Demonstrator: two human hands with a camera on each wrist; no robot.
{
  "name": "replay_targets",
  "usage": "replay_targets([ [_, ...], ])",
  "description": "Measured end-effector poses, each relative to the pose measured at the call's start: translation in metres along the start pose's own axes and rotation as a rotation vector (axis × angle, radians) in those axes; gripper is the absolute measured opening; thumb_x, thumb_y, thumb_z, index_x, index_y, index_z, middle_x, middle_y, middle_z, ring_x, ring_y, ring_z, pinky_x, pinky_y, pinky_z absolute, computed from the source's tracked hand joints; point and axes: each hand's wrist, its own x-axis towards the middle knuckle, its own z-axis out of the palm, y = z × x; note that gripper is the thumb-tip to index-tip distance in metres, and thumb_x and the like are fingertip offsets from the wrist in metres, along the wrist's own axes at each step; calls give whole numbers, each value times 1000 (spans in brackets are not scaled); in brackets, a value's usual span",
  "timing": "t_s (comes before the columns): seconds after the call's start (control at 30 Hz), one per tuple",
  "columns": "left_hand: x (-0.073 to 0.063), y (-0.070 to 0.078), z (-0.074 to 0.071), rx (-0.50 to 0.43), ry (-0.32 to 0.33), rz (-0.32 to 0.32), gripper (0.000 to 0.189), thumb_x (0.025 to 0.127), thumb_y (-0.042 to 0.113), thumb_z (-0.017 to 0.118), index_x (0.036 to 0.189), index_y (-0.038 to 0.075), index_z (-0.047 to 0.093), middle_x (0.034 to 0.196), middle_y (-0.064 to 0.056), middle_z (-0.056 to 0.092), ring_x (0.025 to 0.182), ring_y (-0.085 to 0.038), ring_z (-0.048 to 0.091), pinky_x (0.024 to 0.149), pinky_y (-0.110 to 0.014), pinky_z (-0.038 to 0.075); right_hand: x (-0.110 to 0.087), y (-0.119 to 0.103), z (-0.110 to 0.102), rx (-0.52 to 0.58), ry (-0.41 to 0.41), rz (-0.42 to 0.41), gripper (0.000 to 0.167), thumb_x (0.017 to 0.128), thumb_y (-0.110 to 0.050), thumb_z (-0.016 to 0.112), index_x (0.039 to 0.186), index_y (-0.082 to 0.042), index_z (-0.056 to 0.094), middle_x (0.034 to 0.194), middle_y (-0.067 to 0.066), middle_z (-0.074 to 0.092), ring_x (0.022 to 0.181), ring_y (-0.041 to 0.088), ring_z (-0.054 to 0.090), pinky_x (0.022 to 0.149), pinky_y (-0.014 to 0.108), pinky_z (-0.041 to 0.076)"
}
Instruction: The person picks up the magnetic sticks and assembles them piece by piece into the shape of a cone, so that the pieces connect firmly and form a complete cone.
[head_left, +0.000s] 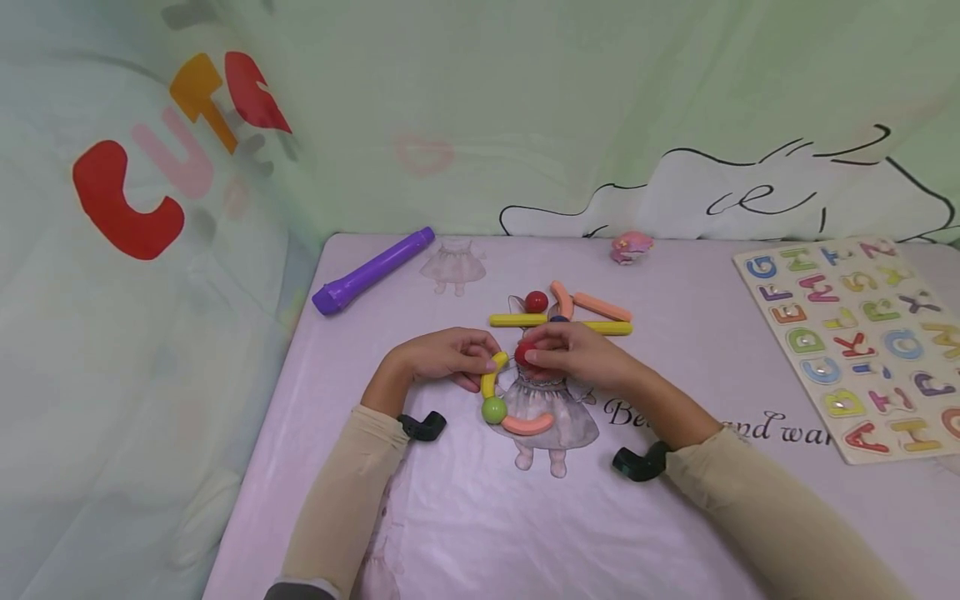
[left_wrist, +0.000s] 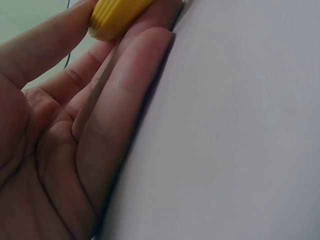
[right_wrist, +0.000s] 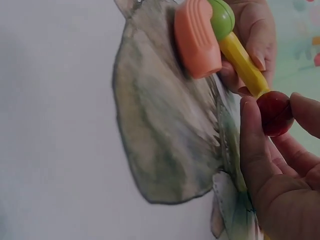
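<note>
My left hand [head_left: 452, 354] pinches a yellow curved stick [head_left: 489, 385] near its upper end, between thumb and fingers. At the stick's lower end sits a green ball [head_left: 493, 410], joined in turn to a salmon-orange curved stick [head_left: 528, 426]. A red ball [right_wrist: 275, 114] is pinched between the thumb and fingertips of my right hand [head_left: 581, 350]. In the right wrist view, that ball is right at the free end of the yellow stick [right_wrist: 245, 65]. Only the yellow stick's ribbed end [left_wrist: 117, 20] shows above the fingers in the left wrist view.
Just beyond the hands lie another red ball [head_left: 536, 302], two straight yellow sticks [head_left: 517, 320], a dark blue ball [head_left: 558, 318] and two salmon-orange sticks [head_left: 602, 307]. A purple toy microphone [head_left: 375, 272] is at back left, a small pink object [head_left: 631, 247] at the back, an alphabet board [head_left: 797, 382] at right.
</note>
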Motion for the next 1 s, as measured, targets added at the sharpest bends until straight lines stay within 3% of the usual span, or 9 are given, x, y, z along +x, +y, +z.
replay_targets([
  [0.27, -1, 1, 0, 3, 3, 0, 24, 102, 17, 64, 123, 5, 58, 94, 0, 68, 79, -13, 69, 77, -29, 61, 7, 8, 3, -92, 11, -16, 40, 100, -30, 67, 132, -8, 62, 121, 12, 65, 107, 21, 62, 88, 23, 55],
  [0.53, -1, 1, 1, 20, -7, -3, 25, 101, 19, 64, 122, 5, 59, 94, -1, 68, 80, -13, 69, 78, -30, 61, 8, 7, 3, 60, -11, 26, 41, 103, -20, 62, 138, -1, 54, 124, 19, 61, 100, 20, 72, 88, 28, 60],
  [0.83, -1, 1, 0, 27, -11, -3, 26, 102, 18, 63, 124, 5, 60, 94, -1, 68, 79, -13, 69, 78, -29, 61, 9, 7, 4, 52, -14, 16, 40, 103, -21, 63, 137, -1, 54, 120, 17, 60, 100, 20, 71, 88, 28, 60],
  [1.0, -2, 1, -1, 34, -18, 4, 34, 102, 18, 63, 133, 5, 59, 103, -2, 70, 85, -13, 69, 82, -31, 61, 10, 6, 7, 33, 0, 4, 39, 101, -20, 65, 134, -1, 55, 119, 16, 61, 99, 21, 72, 86, 29, 60],
])
